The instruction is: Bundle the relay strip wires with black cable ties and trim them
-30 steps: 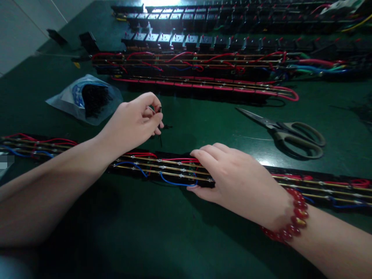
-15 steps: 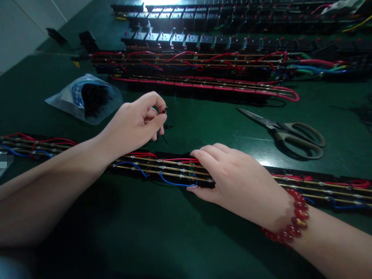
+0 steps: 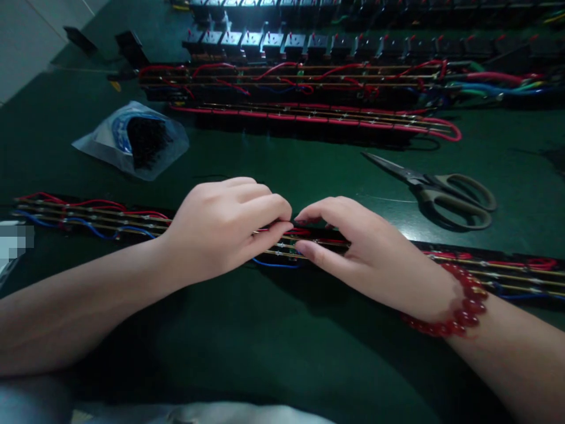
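Observation:
A long black strip with brass bars and red and blue wires lies across the green table in front of me. My left hand rests on its middle with fingers curled and pressed together; what they pinch is hidden. My right hand, with a red bead bracelet on the wrist, sits beside it on the strip, thumb and fingers closed in a pinch over the wires. The fingertips of both hands almost meet.
Grey-handled scissors lie to the right behind the strip. A clear plastic bag of small black ties sits at the back left. Several more wired strips and rows of black sockets fill the far side of the table.
My left hand, which held a small black tie above the table, has come down onto the strip beside my right hand. The right hand's fingers have curled into a pinch. The view has tilted down.

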`<state>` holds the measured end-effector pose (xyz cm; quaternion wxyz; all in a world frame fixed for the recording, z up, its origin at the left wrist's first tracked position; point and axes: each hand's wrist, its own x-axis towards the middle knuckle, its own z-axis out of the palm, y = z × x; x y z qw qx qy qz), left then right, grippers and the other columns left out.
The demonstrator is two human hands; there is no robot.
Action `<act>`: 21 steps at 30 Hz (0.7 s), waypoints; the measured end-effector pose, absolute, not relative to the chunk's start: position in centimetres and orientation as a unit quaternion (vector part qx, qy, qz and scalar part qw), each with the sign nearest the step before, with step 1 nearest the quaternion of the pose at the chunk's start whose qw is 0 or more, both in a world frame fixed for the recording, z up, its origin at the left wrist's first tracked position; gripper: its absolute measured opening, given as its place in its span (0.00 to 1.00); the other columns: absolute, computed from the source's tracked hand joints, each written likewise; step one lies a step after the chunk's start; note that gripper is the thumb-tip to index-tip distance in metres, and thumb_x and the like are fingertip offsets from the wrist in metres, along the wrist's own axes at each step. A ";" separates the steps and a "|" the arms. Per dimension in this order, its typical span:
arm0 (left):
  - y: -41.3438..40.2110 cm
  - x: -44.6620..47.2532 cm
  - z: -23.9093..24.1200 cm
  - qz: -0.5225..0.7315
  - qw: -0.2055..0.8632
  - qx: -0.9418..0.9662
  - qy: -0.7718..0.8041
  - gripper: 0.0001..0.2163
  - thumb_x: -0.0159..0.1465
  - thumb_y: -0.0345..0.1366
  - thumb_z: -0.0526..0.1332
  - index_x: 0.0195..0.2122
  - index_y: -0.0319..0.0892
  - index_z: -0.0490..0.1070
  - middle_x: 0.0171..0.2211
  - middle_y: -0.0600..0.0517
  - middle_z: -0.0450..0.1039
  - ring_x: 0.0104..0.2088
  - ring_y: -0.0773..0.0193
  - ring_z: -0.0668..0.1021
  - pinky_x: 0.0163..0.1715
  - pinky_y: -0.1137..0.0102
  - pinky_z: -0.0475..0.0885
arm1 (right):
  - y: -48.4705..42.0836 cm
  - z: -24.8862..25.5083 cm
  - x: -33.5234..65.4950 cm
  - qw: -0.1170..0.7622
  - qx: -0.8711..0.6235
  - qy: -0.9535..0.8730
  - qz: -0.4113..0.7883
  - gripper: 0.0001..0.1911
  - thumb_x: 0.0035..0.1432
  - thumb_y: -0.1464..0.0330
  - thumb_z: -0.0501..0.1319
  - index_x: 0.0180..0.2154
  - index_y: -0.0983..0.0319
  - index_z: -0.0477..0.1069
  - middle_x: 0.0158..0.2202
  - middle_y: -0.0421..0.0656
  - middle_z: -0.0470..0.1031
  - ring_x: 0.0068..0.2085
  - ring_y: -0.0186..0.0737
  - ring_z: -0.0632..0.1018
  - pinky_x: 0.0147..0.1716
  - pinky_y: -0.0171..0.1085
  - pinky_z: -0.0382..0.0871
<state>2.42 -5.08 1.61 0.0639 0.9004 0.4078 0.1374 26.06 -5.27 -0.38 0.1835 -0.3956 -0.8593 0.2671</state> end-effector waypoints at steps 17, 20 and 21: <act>-4.7 2.4 -0.5 0.192 0.091 0.915 0.343 0.07 0.73 0.36 0.59 0.40 0.44 0.76 0.36 0.54 0.81 0.37 0.63 0.80 0.38 0.69 0.72 | -5.1 0.1 26.2 0.235 -0.411 -0.820 0.321 0.05 0.62 0.71 0.60 0.36 0.58 0.75 0.35 0.39 0.80 0.35 0.37 0.79 0.32 0.36 0.73; -4.6 2.4 -0.6 0.200 0.088 0.915 0.339 0.06 0.72 0.34 0.60 0.40 0.43 0.76 0.36 0.54 0.81 0.37 0.63 0.79 0.37 0.69 0.71 | -4.9 0.0 26.3 0.251 -0.399 -0.818 0.330 0.04 0.61 0.73 0.62 0.36 0.59 0.74 0.35 0.38 0.80 0.34 0.35 0.78 0.32 0.35 0.73; -4.6 2.4 -0.6 0.202 0.087 0.915 0.339 0.06 0.72 0.34 0.60 0.39 0.42 0.76 0.36 0.54 0.80 0.37 0.63 0.79 0.37 0.69 0.71 | -4.9 -0.1 26.3 0.253 -0.397 -0.817 0.334 0.04 0.60 0.73 0.62 0.36 0.59 0.74 0.35 0.38 0.79 0.34 0.34 0.78 0.32 0.34 0.72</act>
